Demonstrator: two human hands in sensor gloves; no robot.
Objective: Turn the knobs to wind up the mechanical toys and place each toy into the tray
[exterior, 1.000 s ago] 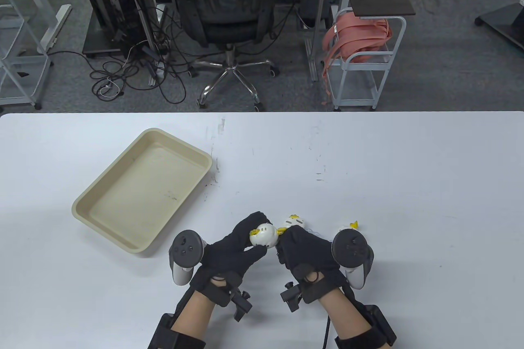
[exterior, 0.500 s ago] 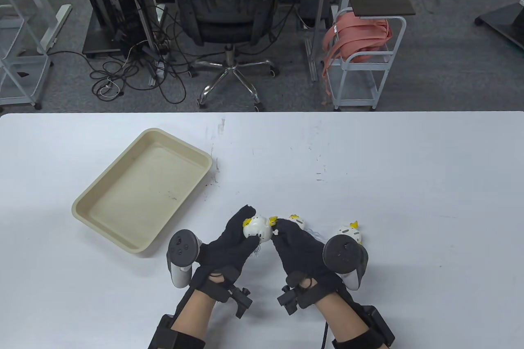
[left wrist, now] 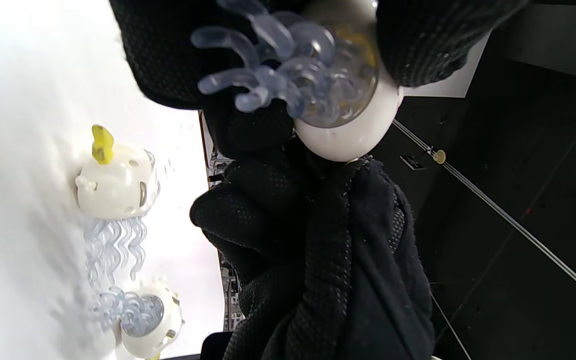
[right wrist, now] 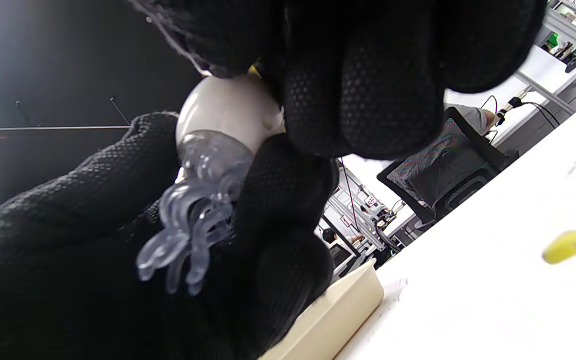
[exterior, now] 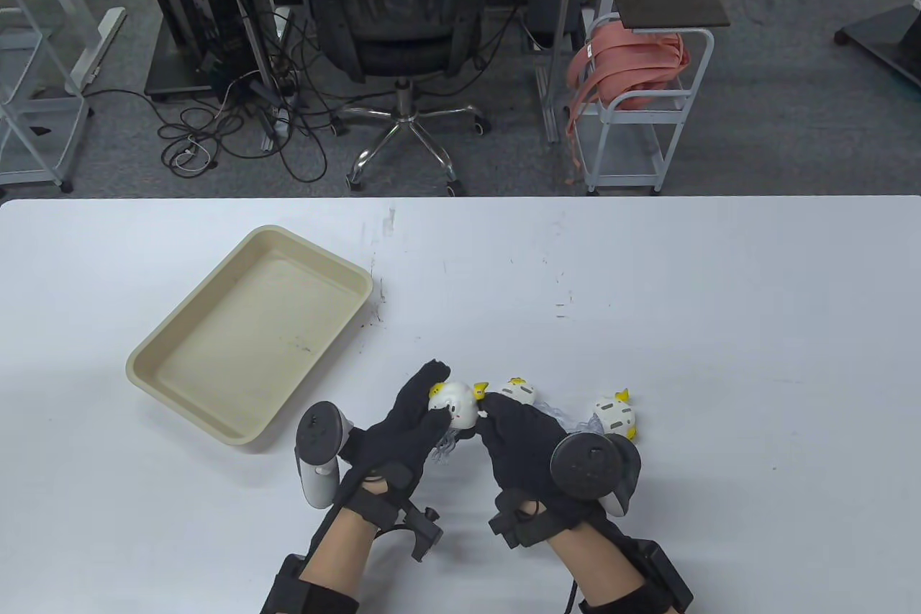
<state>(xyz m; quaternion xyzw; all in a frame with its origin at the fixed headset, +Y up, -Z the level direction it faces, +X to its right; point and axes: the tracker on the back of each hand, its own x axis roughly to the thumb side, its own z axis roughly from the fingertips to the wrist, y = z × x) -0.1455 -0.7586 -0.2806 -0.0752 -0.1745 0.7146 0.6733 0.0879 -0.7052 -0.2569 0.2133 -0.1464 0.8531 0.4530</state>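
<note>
Sitting btwn both hands [exterior: 460,438]: toy [exterior: 455,404]

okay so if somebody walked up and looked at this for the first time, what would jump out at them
Probably the two black-gloved hands near the table's front edge: the left hand holds a white jellyfish-like toy with clear tentacles, and the right hand has its fingers at the toy's side. Two more such toys lie just right of them, and a beige tray sits empty to the left.

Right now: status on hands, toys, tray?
Left hand grips jellyfish toy; right hand pinches at its side, knob hidden. Two more toys on table. Tray holds nothing, path clear.
</note>
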